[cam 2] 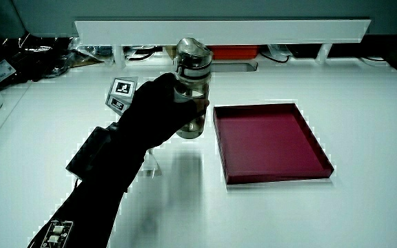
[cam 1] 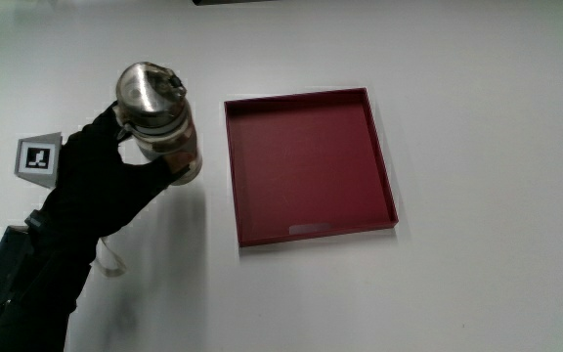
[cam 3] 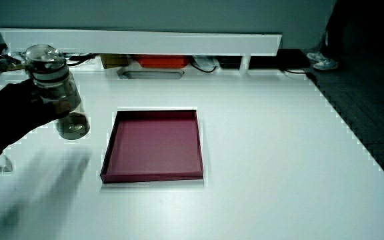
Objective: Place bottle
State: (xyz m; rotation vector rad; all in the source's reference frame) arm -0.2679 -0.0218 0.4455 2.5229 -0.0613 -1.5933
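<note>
1. The hand (cam 1: 106,181) is reaching in from the tabletop's (cam 1: 477,117) near edge, fingers wrapping around the bottle (cam 1: 159,127).
2. The bottle is hanging tilted above the tabletop, beside the red tray (cam 1: 306,166).
3. The tray is lying flat mid-tabletop, holding nothing.

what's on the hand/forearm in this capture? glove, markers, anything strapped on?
The hand wears a black glove whose black covering runs on down the forearm. On its back sits a small pale cube with a black-and-white square pattern on its faces. A dark boxy unit is strapped at the wrist, and a small white tag with dark marks sits lower on the forearm in a side view.
</note>
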